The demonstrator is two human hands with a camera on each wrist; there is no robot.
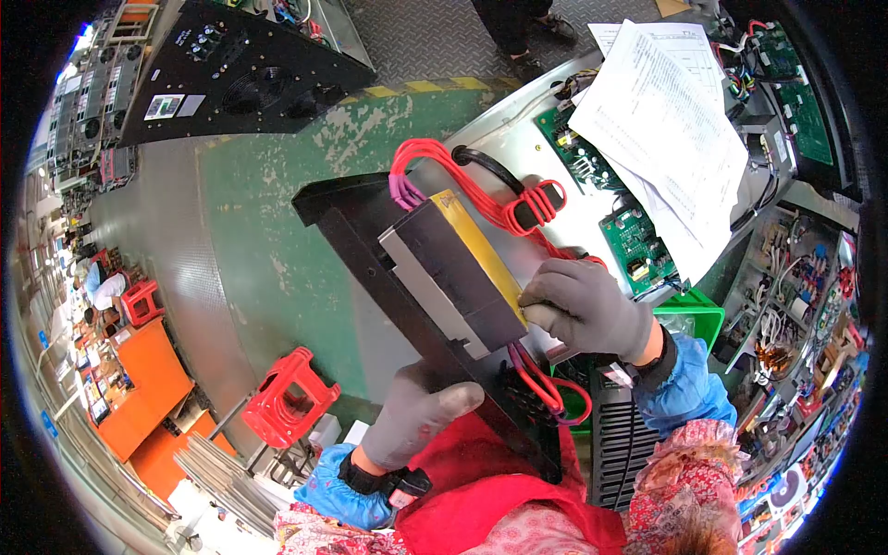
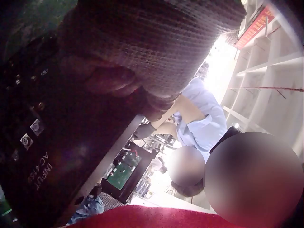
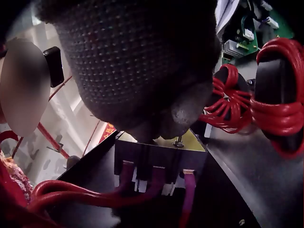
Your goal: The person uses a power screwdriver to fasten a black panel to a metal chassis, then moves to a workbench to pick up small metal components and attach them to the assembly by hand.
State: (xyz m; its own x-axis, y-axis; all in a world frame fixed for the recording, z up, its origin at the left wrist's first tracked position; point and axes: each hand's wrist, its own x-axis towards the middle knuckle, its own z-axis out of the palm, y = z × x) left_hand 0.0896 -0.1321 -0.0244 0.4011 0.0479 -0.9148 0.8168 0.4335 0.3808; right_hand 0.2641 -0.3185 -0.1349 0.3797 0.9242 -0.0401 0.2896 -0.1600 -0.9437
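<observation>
A black metal panel (image 1: 370,270) slants in front of me, carrying a boxy black electrical component (image 1: 462,273) with a yellow face (image 1: 476,248). Red cables with purple ends (image 1: 532,370) leave both ends of it. My gloved left hand (image 1: 421,416) grips the panel's near edge, thumb on this side; in the left wrist view its fingers bend over the lettered face (image 2: 42,171). My gloved right hand (image 1: 587,310) has its fingertips together at the near end of the yellow face, pinching at a small screw (image 3: 178,141). The glove hides most of that contact.
Red cable is wound round black ring cores (image 1: 536,205) beside the component. Behind lies an open chassis with green circuit boards (image 1: 638,242) and loose papers (image 1: 661,129). A green crate (image 1: 698,319) stands at right, a red stool (image 1: 291,398) at left.
</observation>
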